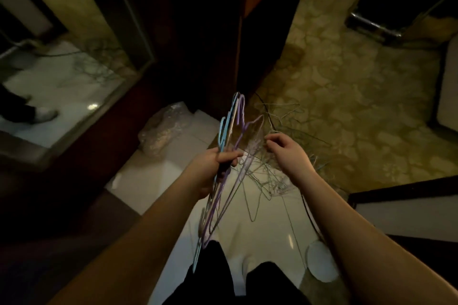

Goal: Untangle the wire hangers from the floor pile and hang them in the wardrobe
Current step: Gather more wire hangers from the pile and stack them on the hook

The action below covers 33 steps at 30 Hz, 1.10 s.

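Observation:
My left hand grips a bundle of wire hangers, blue, purple and white, with their hooks pointing up and away from me. My right hand hovers to the right with fingers curled, pinching at thin wires of the tangled pile. That pile of grey and pale hangers lies on the white floor and spreads onto the patterned carpet. The dark wardrobe stands ahead, its inside too dark to make out.
A crumpled clear plastic bag lies on the floor left of the hangers. A mirror panel at left reflects a foot and the floor. A white round object sits near my legs. A dark cable runs along the floor.

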Each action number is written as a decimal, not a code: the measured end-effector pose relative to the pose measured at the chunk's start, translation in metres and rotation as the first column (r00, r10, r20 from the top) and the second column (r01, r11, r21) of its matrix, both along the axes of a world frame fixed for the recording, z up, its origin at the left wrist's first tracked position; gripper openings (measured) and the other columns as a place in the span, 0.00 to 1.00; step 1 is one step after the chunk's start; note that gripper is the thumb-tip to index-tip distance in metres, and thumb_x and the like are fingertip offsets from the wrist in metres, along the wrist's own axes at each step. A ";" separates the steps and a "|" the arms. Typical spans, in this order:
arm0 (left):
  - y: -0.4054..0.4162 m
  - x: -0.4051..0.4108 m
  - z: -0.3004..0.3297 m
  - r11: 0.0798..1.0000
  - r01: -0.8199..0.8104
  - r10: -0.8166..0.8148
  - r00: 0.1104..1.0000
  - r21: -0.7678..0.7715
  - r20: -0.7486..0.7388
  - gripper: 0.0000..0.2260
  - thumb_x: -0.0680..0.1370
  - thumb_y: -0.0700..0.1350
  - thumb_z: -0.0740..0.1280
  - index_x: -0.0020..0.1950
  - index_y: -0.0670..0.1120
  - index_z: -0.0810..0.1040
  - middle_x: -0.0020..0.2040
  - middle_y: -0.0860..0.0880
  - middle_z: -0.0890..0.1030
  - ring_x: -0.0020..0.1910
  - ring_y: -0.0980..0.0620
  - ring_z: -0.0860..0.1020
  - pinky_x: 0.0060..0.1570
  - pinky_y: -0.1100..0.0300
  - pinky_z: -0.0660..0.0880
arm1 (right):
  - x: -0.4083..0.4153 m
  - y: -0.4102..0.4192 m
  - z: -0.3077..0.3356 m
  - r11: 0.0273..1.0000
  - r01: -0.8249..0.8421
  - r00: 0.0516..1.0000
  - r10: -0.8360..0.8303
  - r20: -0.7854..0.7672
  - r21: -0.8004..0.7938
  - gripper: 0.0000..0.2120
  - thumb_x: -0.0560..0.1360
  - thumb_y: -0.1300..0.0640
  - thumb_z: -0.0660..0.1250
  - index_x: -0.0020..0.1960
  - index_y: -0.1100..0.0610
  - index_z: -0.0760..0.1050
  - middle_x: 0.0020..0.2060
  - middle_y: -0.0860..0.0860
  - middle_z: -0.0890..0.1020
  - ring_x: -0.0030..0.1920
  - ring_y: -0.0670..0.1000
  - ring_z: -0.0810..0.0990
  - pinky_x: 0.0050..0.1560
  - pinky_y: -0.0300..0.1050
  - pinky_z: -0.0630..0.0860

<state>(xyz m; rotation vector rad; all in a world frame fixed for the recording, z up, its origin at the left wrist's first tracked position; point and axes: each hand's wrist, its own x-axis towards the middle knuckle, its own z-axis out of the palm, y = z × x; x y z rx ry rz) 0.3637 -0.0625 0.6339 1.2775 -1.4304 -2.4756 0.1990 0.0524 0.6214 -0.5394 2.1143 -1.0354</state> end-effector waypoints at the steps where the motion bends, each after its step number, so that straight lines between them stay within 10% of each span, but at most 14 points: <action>1: 0.006 0.010 0.008 1.000 -0.011 0.011 0.999 0.000 -0.030 0.03 0.77 0.44 0.69 0.47 0.45 0.78 0.35 0.51 0.74 0.29 0.55 0.66 0.29 0.62 0.59 | 0.003 0.003 0.011 0.997 -0.080 0.994 0.081 -0.072 0.010 0.05 0.79 0.52 0.63 0.51 0.45 0.77 0.46 0.42 0.82 0.47 0.46 0.80 0.47 0.43 0.75; 9: 0.074 0.081 0.068 0.962 -0.271 0.267 0.956 -0.021 -0.121 0.09 0.76 0.42 0.67 0.53 0.40 0.80 0.33 0.50 0.75 0.24 0.57 0.70 0.21 0.67 0.63 | 0.045 0.020 0.079 0.881 -0.468 0.844 0.423 -0.330 -0.067 0.13 0.79 0.52 0.64 0.62 0.52 0.75 0.55 0.45 0.76 0.53 0.43 0.75 0.49 0.33 0.70; 24: 0.162 0.254 0.153 0.826 -0.561 0.535 0.811 -0.055 -0.238 0.06 0.76 0.41 0.63 0.49 0.40 0.77 0.33 0.50 0.72 0.27 0.56 0.66 0.24 0.64 0.61 | 0.212 -0.015 0.159 0.466 -0.878 0.431 0.672 -0.602 -0.109 0.18 0.75 0.49 0.70 0.64 0.46 0.73 0.58 0.41 0.76 0.61 0.45 0.74 0.64 0.51 0.71; 33: 0.229 0.410 0.175 0.717 -0.693 0.650 0.703 -0.074 -0.287 0.06 0.79 0.38 0.61 0.49 0.40 0.77 0.39 0.45 0.77 0.29 0.52 0.74 0.26 0.63 0.69 | 0.380 0.002 0.199 0.199 -0.980 0.158 0.739 -0.655 -0.013 0.06 0.74 0.55 0.69 0.51 0.52 0.81 0.47 0.49 0.82 0.50 0.51 0.78 0.51 0.52 0.76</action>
